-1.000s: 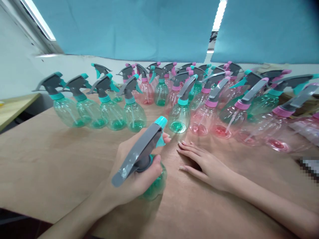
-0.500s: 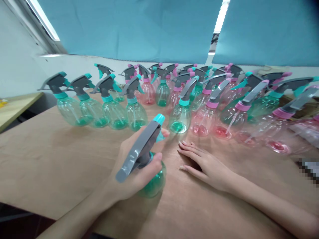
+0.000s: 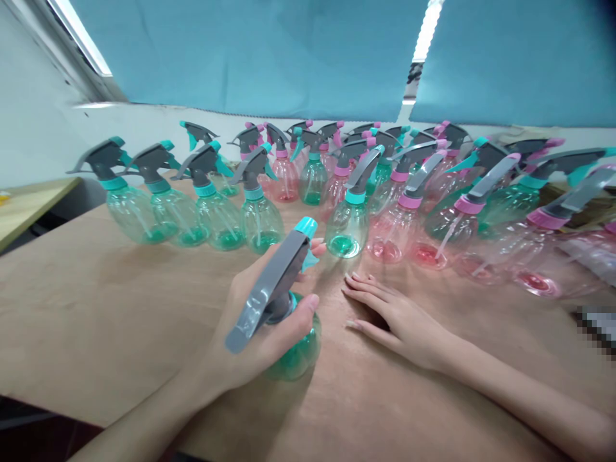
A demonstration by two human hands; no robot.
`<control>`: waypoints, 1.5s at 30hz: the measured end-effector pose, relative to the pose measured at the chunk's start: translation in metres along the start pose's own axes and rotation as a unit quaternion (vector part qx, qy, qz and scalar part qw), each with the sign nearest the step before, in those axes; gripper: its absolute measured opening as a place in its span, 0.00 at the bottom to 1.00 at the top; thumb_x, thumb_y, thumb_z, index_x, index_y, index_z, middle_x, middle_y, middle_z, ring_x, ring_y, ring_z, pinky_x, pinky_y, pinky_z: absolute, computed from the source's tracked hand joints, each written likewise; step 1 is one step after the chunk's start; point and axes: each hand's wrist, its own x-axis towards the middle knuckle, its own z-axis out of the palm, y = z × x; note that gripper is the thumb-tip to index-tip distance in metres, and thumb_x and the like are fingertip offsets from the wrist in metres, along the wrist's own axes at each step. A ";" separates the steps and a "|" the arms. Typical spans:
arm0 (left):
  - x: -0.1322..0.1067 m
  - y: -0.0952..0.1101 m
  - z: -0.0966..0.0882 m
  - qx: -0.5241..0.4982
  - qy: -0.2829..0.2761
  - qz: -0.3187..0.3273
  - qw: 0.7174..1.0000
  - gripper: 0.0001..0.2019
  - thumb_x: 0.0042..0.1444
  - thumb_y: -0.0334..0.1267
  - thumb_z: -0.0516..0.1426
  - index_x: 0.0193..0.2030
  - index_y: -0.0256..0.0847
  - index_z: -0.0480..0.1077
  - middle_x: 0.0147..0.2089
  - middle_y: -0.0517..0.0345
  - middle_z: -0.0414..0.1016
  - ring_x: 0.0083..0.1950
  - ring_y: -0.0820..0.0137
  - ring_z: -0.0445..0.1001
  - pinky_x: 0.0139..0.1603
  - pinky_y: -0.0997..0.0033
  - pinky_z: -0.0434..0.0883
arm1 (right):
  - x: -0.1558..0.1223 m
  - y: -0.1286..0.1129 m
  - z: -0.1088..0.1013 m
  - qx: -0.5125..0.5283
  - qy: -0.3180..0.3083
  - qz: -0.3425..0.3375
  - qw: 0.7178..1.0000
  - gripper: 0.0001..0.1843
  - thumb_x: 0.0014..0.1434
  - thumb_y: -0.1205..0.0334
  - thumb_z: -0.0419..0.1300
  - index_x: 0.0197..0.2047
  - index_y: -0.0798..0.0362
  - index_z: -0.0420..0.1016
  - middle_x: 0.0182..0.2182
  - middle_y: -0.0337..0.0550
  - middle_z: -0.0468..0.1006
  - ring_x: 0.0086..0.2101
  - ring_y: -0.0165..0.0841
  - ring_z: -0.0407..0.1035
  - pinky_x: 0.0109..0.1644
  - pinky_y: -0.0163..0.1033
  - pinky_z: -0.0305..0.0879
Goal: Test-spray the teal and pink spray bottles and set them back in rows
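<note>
My left hand [image 3: 262,321] is around the neck of a green spray bottle [image 3: 296,353] with a grey head and a turquoise nozzle. The thumb lies along the near side of the neck, and the fingertips show past the trigger on the far side. The bottle's base is low over or on the brown tabletop [image 3: 120,327]; I cannot tell which. My right hand [image 3: 394,314] rests on the table to the right of it, open, fingers stretched out and nothing in them. Just beyond stands another green spray bottle [image 3: 347,234].
Several green spray bottles [image 3: 219,221] stand in a row at the left. Pink spray bottles [image 3: 392,234] line the right, with more of both colours crowded behind. A blurred-out object [image 3: 599,324] lies at the right edge. A blue curtain [image 3: 289,58] hangs behind.
The fingers of my left hand have loosened and straightened a little past the trigger, while the bottle has barely moved. My right hand has stayed in place.
</note>
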 end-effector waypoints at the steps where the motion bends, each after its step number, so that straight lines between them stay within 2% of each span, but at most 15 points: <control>1: 0.000 0.000 0.000 0.003 -0.002 -0.006 1.000 0.24 0.53 0.32 0.58 0.59 0.47 0.67 0.58 0.55 0.76 0.46 0.64 0.78 0.50 0.63 0.77 | 0.000 0.000 0.000 -0.001 -0.001 0.001 1.000 0.28 0.67 0.47 0.54 0.65 0.52 0.65 0.65 0.52 0.64 0.65 0.46 0.57 0.67 0.58 0.57; 4: 0.000 0.000 0.000 0.008 -0.001 -0.003 1.000 0.24 0.53 0.31 0.58 0.58 0.46 0.67 0.58 0.55 0.76 0.49 0.64 0.77 0.52 0.63 0.76 | 0.000 0.000 0.000 -0.002 -0.006 0.002 1.000 0.29 0.67 0.46 0.54 0.65 0.52 0.65 0.66 0.52 0.64 0.65 0.45 0.57 0.67 0.58 0.57; 9: 0.000 0.001 0.001 0.004 -0.006 -0.011 1.000 0.24 0.53 0.32 0.58 0.59 0.44 0.67 0.58 0.53 0.76 0.43 0.65 0.79 0.48 0.62 0.77 | 0.000 0.002 0.001 -0.009 -0.013 0.000 1.000 0.30 0.67 0.46 0.53 0.65 0.54 0.65 0.66 0.52 0.64 0.65 0.45 0.56 0.67 0.57 0.57; 15: 0.000 -0.001 0.001 -0.016 0.000 -0.006 1.000 0.27 0.52 0.31 0.58 0.60 0.46 0.65 0.61 0.53 0.75 0.52 0.62 0.77 0.55 0.60 0.75 | 0.000 0.000 0.000 0.001 -0.002 0.001 1.000 0.29 0.67 0.47 0.55 0.65 0.51 0.65 0.66 0.51 0.64 0.65 0.46 0.57 0.67 0.58 0.58; 19: 0.001 -0.001 0.002 -0.018 0.001 -0.001 1.000 0.26 0.53 0.30 0.57 0.61 0.44 0.65 0.60 0.52 0.75 0.53 0.63 0.77 0.56 0.61 0.75 | 0.000 0.000 0.000 0.002 -0.004 0.001 1.000 0.29 0.67 0.47 0.54 0.65 0.52 0.65 0.65 0.52 0.64 0.65 0.46 0.58 0.67 0.59 0.57; 25: 0.001 -0.001 0.001 -0.004 0.001 0.006 1.000 0.24 0.53 0.31 0.58 0.58 0.46 0.67 0.59 0.54 0.75 0.48 0.64 0.78 0.52 0.62 0.76 | 0.000 0.000 0.001 0.010 0.007 -0.001 1.000 0.28 0.66 0.47 0.55 0.66 0.49 0.65 0.65 0.50 0.65 0.65 0.46 0.58 0.66 0.59 0.58; 31: 0.002 0.000 0.002 -0.007 0.001 0.005 1.000 0.26 0.53 0.31 0.58 0.60 0.44 0.66 0.60 0.53 0.75 0.48 0.64 0.79 0.52 0.63 0.76 | 0.000 0.000 0.000 -0.002 -0.007 0.002 1.000 0.29 0.67 0.46 0.54 0.65 0.53 0.65 0.66 0.52 0.64 0.65 0.45 0.57 0.67 0.58 0.57; 37: 0.003 0.001 0.003 0.003 0.008 0.003 1.000 0.24 0.52 0.32 0.57 0.57 0.46 0.69 0.58 0.55 0.76 0.43 0.67 0.78 0.47 0.65 0.76 | 0.000 0.000 0.000 0.006 0.004 0.003 1.000 0.28 0.66 0.47 0.55 0.66 0.50 0.65 0.65 0.51 0.65 0.65 0.46 0.58 0.67 0.58 0.57; 39: 0.003 0.001 0.003 -0.004 0.001 0.000 1.000 0.25 0.51 0.31 0.57 0.58 0.48 0.68 0.55 0.57 0.77 0.34 0.70 0.77 0.39 0.68 0.76 | 0.000 0.000 0.001 0.007 0.008 0.002 1.000 0.28 0.66 0.47 0.55 0.66 0.49 0.65 0.65 0.50 0.65 0.65 0.46 0.58 0.67 0.59 0.58; 42: 0.002 0.001 0.002 -0.013 -0.021 -0.012 1.000 0.27 0.51 0.30 0.56 0.60 0.49 0.67 0.46 0.60 0.77 0.19 0.77 0.62 0.25 0.71 0.69 | 0.000 0.000 0.001 0.004 0.006 0.001 1.000 0.28 0.67 0.47 0.55 0.66 0.48 0.65 0.65 0.49 0.65 0.65 0.46 0.58 0.66 0.59 0.58; 43: 0.002 0.001 0.002 -0.022 -0.025 -0.010 0.999 0.28 0.51 0.29 0.56 0.60 0.49 0.67 0.44 0.60 0.77 0.18 0.78 0.59 0.22 0.71 0.67 | 0.000 0.000 0.001 0.002 0.005 0.001 1.000 0.28 0.67 0.47 0.55 0.66 0.49 0.65 0.65 0.49 0.65 0.65 0.46 0.58 0.66 0.59 0.58; 45: 0.001 0.001 0.001 -0.036 -0.025 0.001 0.999 0.28 0.50 0.28 0.56 0.59 0.47 0.67 0.43 0.60 0.76 0.19 0.77 0.58 0.22 0.71 0.65 | 0.000 0.000 0.001 -0.006 0.001 0.001 1.000 0.28 0.67 0.47 0.54 0.65 0.50 0.66 0.65 0.50 0.65 0.65 0.45 0.58 0.66 0.59 0.58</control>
